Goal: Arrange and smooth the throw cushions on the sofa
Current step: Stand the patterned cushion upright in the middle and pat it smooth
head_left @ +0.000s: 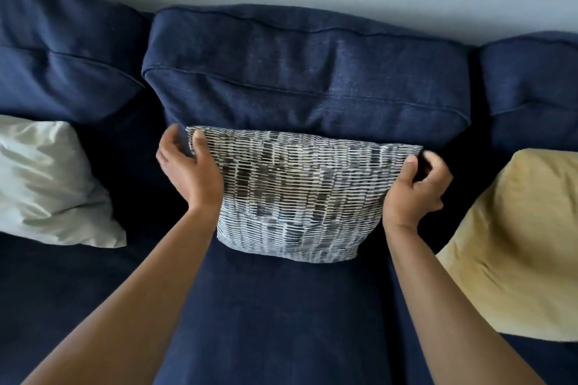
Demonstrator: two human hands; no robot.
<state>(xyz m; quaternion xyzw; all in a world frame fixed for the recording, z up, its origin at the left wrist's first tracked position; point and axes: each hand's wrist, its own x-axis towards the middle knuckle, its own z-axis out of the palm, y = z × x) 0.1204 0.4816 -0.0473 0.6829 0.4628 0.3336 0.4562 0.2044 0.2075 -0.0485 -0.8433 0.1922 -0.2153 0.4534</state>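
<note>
We hold the grey-and-white woven-pattern throw cushion [297, 194] upright on the middle seat of the dark navy fabric sofa [281, 306], leaning against its back cushion. Our left hand [190, 169] clasps its upper left corner; our right hand [413, 187] pinches the upper right. A pale satin cushion [50, 184] lies left, a mustard velvet cushion [519, 244] right.

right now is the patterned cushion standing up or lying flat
Standing up. The patterned cushion leans on the back cushion, bottom edge on the seat, left hand and right hand gripping its top corners.
</note>
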